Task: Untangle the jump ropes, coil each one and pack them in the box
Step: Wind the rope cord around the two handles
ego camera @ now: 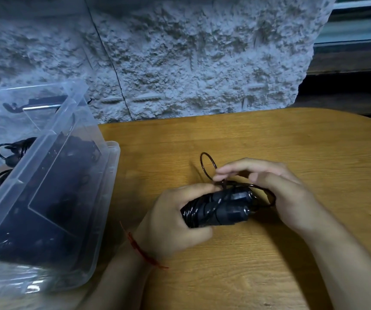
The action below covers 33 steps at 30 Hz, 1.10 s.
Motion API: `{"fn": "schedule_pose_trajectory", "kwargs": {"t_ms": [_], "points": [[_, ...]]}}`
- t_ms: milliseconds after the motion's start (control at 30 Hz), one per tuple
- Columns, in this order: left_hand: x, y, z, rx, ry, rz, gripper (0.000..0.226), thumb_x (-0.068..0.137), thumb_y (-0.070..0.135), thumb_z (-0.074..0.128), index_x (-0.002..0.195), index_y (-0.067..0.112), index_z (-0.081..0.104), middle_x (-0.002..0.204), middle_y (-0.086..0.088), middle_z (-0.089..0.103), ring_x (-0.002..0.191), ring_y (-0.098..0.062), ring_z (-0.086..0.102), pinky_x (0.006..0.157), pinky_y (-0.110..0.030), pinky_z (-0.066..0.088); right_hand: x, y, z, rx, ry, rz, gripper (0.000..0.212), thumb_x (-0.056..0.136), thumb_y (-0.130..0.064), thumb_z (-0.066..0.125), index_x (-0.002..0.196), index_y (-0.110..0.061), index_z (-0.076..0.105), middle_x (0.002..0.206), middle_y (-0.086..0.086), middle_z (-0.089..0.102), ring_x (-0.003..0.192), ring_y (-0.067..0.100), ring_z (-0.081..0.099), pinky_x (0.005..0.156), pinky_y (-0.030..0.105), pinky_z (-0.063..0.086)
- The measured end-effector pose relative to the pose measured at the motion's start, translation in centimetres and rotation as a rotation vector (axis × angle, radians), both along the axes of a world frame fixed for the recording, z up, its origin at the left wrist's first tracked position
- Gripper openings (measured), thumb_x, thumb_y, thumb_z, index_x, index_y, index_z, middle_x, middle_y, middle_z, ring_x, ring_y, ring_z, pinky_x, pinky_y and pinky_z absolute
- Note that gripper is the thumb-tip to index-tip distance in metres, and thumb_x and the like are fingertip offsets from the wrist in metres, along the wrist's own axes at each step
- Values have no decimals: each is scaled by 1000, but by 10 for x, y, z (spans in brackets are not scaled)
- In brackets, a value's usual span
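So here we've got the jump rope (218,209) wound into a chunky black bundle, both handles side by side, held just above the wooden surface (269,265) about mid-frame. Our left hand (175,218) comes in from below-left, palm turned toward the bundle, and its fingers (200,230) are wrapped round the bundle's left end, thumb on top near the cord.

Our right hand (267,186) arches over from the right, wrist low and knuckles up. Its fingertips curl down and left to pinch the thin cord right where it crosses the top of the bundle. It's a bit blurry there, but it looks like a proper pinch. A small loop (206,166) of cord sticks up just past those fingertips, and another bit curves round under the right palm.

The clear plastic box (104,198) sits on the left edge of the surface, well apart from the hands, with dark coiled ropes already inside. There's a red string bracelet (142,249) on our left wrist and a rough stone wall (180,52) behind everything.
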State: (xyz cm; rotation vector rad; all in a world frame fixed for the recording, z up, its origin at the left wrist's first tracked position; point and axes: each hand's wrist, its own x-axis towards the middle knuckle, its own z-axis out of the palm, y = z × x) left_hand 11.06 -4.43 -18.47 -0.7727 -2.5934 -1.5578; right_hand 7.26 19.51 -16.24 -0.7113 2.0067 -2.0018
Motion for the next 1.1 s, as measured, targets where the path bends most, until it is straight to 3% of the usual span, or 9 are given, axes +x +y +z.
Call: {"fn": "schedule_pose_trajectory", "kwargs": {"t_ms": [67,167,267,400,533,700,833,967,1100], "points": [[0,-2,5,195,-150,-108,42,83,-6,82,118,15,73,97,3,74,85,-13,69,78,-28,51,-3,1,-4,-65,-108,22,52,102,-25,32,127,-6,74,123,17,75,123,34,68,103,39,49],[-4,-7,8,358,-225,-173,18,84,5,76,101,10,73,85,-14,67,76,-27,62,73,-34,50,-5,-3,-16,-152,-252,58,74,106,-51,20,124,-3,73,119,30,71,119,42,65,108,44,46],[-9,-12,4,633,-349,-161,38,83,19,76,113,-3,68,90,-32,60,69,-35,56,61,-37,48,-7,-9,-24,55,-177,-36,77,105,-61,19,108,-12,78,84,14,66,88,29,61,90,45,43],[-15,-25,6,1007,-414,-72,61,77,29,83,129,9,59,105,-15,59,73,-25,56,55,-34,48,-10,-4,-13,113,43,-318,43,98,-50,57,74,-15,59,70,-3,47,70,13,45,69,33,35],[-23,-36,9,913,-446,227,47,76,25,68,121,12,64,102,-11,62,70,-24,54,55,-32,42,-20,5,-8,-263,-82,-633,45,102,-33,64,68,-20,37,69,1,30,65,14,29,67,36,25],[-23,-44,10,737,-594,355,24,78,21,64,96,18,80,98,-19,62,68,-26,55,57,-34,41,-27,26,0,-647,-325,-829,35,106,-31,58,72,-29,51,67,-11,41,58,6,34,63,27,26],[-23,-40,13,680,-655,325,44,73,21,65,115,7,70,99,-17,67,66,-25,58,54,-33,42,-31,38,-2,-863,-434,-851,25,106,-35,58,81,-30,55,71,-13,46,57,6,33,58,22,28],[-23,-35,13,686,-697,318,60,61,26,75,118,7,70,98,-13,70,65,-25,59,57,-32,42,-34,36,-6,-756,-519,-776,20,108,-30,52,93,-25,65,68,-13,44,54,4,33,56,18,32],[-22,-32,8,633,-670,295,39,77,21,66,112,5,73,102,-19,68,70,-28,57,57,-36,41,-31,26,-4,-624,-526,-709,29,106,-43,53,117,-18,64,92,-2,66,75,13,65,73,27,53]]}}
